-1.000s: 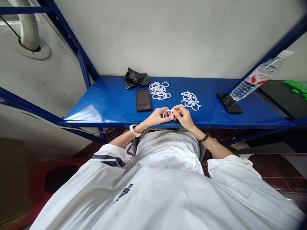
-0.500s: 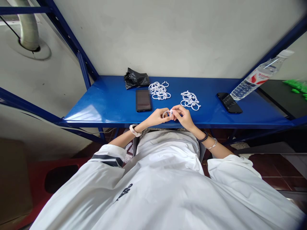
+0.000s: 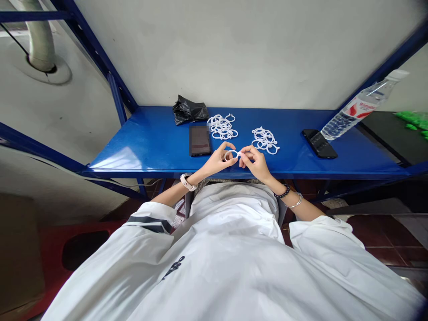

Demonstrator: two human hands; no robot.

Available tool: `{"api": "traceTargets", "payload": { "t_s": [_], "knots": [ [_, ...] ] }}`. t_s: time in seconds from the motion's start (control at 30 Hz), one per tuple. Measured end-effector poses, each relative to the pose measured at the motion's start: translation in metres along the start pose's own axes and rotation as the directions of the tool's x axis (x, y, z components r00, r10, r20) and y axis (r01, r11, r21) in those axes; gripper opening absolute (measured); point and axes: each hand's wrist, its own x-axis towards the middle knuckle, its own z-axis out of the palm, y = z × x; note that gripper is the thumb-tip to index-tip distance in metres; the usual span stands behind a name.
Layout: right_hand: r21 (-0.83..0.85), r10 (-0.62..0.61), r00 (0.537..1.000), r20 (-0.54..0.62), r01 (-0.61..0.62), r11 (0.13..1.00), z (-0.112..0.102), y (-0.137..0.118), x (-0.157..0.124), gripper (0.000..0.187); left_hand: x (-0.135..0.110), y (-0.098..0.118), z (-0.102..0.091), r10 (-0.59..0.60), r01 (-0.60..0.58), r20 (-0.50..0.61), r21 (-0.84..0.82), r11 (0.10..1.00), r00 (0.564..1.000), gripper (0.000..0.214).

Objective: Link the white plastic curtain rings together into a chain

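Between my two hands, above the front edge of the blue table, is a white plastic ring [image 3: 230,152]. My left hand [image 3: 219,160] grips the ring's left side, with the index finger raised over it. At the ring's right end, my right hand [image 3: 254,162] pinches the small joint with thumb and fingertips. Behind my left hand lies a pile of white rings [image 3: 222,128], several with small open ends. A smaller pile of white rings [image 3: 265,140] rests just beyond my right hand.
A dark phone [image 3: 199,140] lies left of the larger pile, with a crumpled black plastic bag [image 3: 189,110] behind it. At the right, a water bottle [image 3: 361,107] stands by another black phone [image 3: 320,143]. Blue frame posts [image 3: 113,96] rise beside the table [image 3: 160,142].
My left hand's index finger has lifted and spread, and the ring has shifted slightly left, showing more of its loop. My right hand has barely moved.
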Motion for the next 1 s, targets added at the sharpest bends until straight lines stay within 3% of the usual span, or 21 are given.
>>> {"api": "traceTargets", "payload": {
  "t_s": [0.2, 0.53, 0.77, 1.0],
  "knots": [
    [-0.039, 0.022, 1.0, -0.001, -0.022, 0.999, 0.001, -0.002, 0.0, 0.031, 0.0, -0.003, 0.002, 0.069, -0.075, -0.072, -0.075, 0.994, 0.995, 0.054],
    [-0.172, -0.008, 1.0, 0.016, 0.011, 0.985, 0.003, 0.0, -0.001, 0.024, 0.002, -0.006, -0.001, 0.198, -0.196, -0.059, 0.038, 0.98, 0.978, 0.052],
    [-0.2, 0.015, 1.0, -0.008, -0.016, 0.98, 0.003, 0.0, 0.0, 0.024, 0.003, -0.012, -0.003, 0.19, -0.187, -0.043, 0.066, 0.98, 0.981, 0.059],
    [-0.197, 0.061, 0.998, -0.012, -0.062, 0.978, 0.003, 0.0, 0.002, 0.031, 0.003, -0.011, -0.003, 0.209, -0.207, -0.019, 0.085, 0.975, 0.978, 0.048]
  ]
}}
